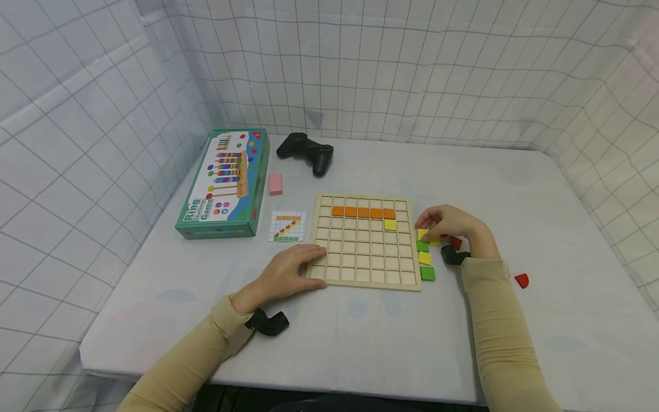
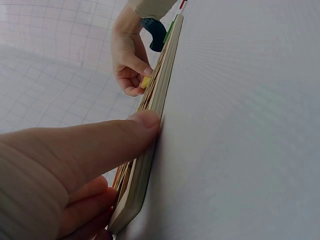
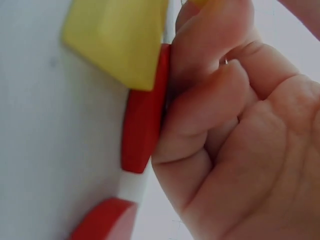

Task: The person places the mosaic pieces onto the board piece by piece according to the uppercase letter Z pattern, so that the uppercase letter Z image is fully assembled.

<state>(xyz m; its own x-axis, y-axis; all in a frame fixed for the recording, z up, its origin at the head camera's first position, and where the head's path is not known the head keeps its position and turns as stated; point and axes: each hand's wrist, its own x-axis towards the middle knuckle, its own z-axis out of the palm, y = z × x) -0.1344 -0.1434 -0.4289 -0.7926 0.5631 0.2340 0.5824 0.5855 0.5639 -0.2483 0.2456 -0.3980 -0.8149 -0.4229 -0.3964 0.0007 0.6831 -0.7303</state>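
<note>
A wooden grid board (image 1: 362,289) lies on the table with a row of several orange square tiles (image 1: 363,213) near its top. One yellow tile (image 1: 390,225) sits just under the row's right end. My left hand (image 1: 288,270) grips the board's near left corner, thumb on the front edge and fingers at the left side. Beside the board's right edge, my right hand (image 1: 447,222) pinches a small yellow square tile (image 2: 146,81) between thumb and fingers. Loose green tiles (image 1: 428,273), another yellow tile (image 1: 425,258) and red pieces (image 3: 145,115) lie under and near that hand.
A pattern card (image 1: 287,226) lies left of the board, with a pink block (image 1: 276,184) behind it. A green game box (image 1: 221,183) stands at the left, and a black game controller (image 1: 306,152) at the back. One red piece (image 1: 522,280) lies farther right.
</note>
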